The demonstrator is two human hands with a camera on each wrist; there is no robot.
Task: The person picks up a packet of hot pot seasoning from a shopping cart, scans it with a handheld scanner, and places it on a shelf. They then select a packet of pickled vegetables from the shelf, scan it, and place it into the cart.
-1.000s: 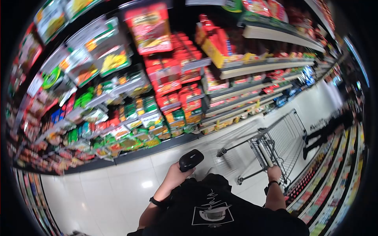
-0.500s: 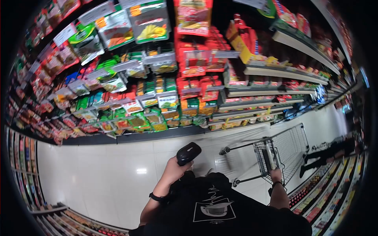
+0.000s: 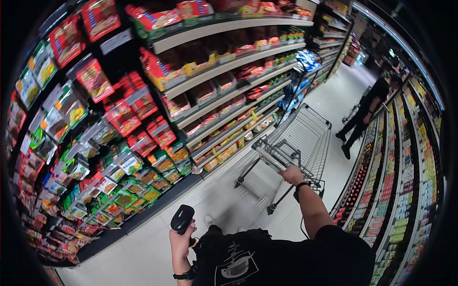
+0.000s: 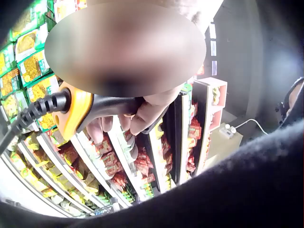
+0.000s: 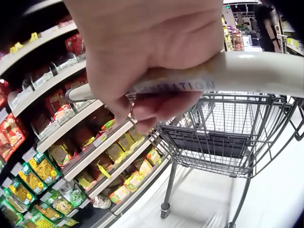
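My left hand (image 3: 180, 244) grips a black handheld barcode scanner (image 3: 182, 218) low in front of the body, its head tilted up. In the left wrist view, fingers curl round the dark grip; an orange-yellow end piece (image 4: 78, 111) and a ribbed cable sleeve (image 4: 40, 109) stick out below them. Part of that view is blurred over. With my right hand (image 3: 291, 175) I hold the pale handle bar (image 5: 266, 71) of a metal shopping cart (image 3: 307, 136), fingers wrapped under it in the right wrist view. The wire basket (image 5: 209, 142) extends ahead of the bar.
Shelves (image 3: 234, 59) of red and yellow packets and hanging pouches (image 3: 121, 117) line the left side. Bottle shelves (image 3: 381, 176) run along the right. A person in dark clothes (image 3: 369, 107) stands ahead to the right of the cart, on the pale floor (image 3: 331, 97).
The head view has swung right, so the aisle stretches ahead and the hanging pouches slide left. Both hands keep their hold; the scanner sits lower and further left in view.
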